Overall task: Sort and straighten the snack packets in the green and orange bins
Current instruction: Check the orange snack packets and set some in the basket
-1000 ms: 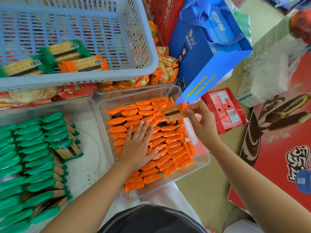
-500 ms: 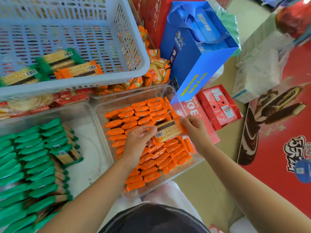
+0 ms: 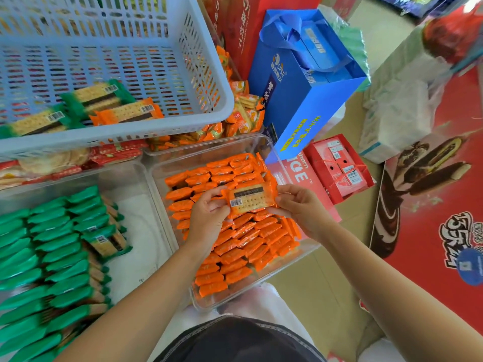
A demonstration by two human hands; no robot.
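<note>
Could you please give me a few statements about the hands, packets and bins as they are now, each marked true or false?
1. The left hand and right hand both pinch the held packet over the orange bin. True.
2. The held packet's barcode faces the camera. True.
3. The basket is empty. False: the basket holds two green packets and an orange packet.
4. The green bin lies right of the orange bin. False: the green bin is on its left.
5. A blue bag stands beyond the orange bin. True.
</note>
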